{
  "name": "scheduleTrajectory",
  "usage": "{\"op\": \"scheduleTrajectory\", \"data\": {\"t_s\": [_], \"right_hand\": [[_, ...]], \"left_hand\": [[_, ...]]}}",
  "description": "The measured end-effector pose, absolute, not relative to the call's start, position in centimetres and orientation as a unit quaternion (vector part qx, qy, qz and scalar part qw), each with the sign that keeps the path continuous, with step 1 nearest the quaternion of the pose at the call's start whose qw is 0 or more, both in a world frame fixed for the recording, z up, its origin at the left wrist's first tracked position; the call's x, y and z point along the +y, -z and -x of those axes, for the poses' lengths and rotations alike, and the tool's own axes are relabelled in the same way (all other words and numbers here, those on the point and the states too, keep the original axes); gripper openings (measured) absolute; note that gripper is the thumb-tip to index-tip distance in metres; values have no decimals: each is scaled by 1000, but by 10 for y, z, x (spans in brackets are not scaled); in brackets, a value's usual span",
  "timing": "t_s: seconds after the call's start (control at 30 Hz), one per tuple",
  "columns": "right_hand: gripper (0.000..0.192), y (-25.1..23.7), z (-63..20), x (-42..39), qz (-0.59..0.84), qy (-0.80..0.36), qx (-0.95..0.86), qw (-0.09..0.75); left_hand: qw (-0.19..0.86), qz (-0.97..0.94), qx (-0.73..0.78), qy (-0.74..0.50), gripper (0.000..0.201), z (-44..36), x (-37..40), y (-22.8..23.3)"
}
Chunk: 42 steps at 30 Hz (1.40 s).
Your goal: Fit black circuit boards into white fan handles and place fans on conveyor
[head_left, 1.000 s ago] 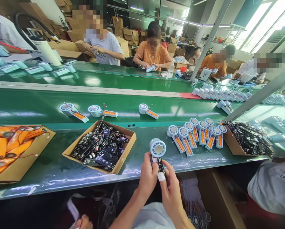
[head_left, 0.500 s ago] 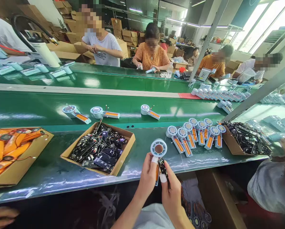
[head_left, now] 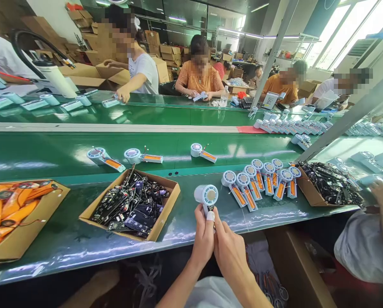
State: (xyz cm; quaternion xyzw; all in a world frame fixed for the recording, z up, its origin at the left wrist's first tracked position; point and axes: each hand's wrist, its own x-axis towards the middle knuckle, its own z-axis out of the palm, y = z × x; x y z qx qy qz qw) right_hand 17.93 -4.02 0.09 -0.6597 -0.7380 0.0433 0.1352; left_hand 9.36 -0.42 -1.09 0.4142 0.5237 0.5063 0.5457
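Observation:
A light-blue handheld fan (head_left: 198,195) with a round grille is up in front of me, above the table's near edge. My left hand (head_left: 203,239) is closed around its handle from the left, the thumb wearing a white finger cover. My right hand (head_left: 231,250) presses in from the right with its fingers together. Between the thumbs, a sliver of black circuit board (head_left: 211,208) shows against the handle below the fan head. The handle's lower part is hidden by my hands, so I cannot tell how fully the board is seated.
A carton of black circuit boards (head_left: 164,214) stands to the left, with a carton of orange parts (head_left: 44,222) beyond it. Several fan halves (head_left: 247,194) lie at right, near another board carton (head_left: 313,190). More fans (head_left: 146,157) rest on the green belt (head_left: 172,143). Co-workers sit opposite.
The fan has tilted, so its head's side now shows. My right hand has brought the circuit board in against the handle, and both hands have closed together. A co-worker opposite has reached toward the belt.

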Motion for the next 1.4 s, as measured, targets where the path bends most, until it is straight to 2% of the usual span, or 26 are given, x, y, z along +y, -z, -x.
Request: {"op": "scheduleTrajectory", "data": {"t_s": [0.1, 0.17, 0.33, 0.5, 0.6, 0.7, 0.83, 1.0, 1.07, 1.27, 1.4], "right_hand": [[68, -8, -179, -38, 672, -37, -739, 47], [69, -7, -176, -35, 670, -17, -742, 34], [68, 11, -172, -19, 631, 5, -769, 103], [56, 19, -181, -3, 609, -29, -777, 155], [54, 17, -187, 2, 581, -81, -787, 189], [55, 14, -189, 4, 584, -145, -777, 183], [57, 8, -190, 5, 628, -167, -752, 107], [51, 0, -202, 13, 585, -254, -748, 187], [50, 0, -200, 15, 599, -257, -738, 177], [65, 5, -173, 17, 661, -115, -741, 23], [68, 6, -169, 22, 647, -79, -759, 9]], "left_hand": [[567, -389, 521, -505, 45, -93, 0, 13], [593, -367, 516, -497, 46, -92, 3, 15], [625, -360, 523, -454, 44, -82, 17, 17], [591, -410, 566, -403, 27, -65, 30, 13], [595, -393, 575, -402, 25, -63, 30, 14], [589, -388, 584, -402, 21, -63, 29, 16], [578, -404, 591, -392, 14, -62, 33, 18], [586, -432, 583, -361, 20, -66, 41, 16], [566, -461, 592, -341, 20, -68, 45, 13], [435, -589, 633, -250, 20, -62, 59, -12], [346, -654, 649, -176, 30, -53, 58, -40]]}}
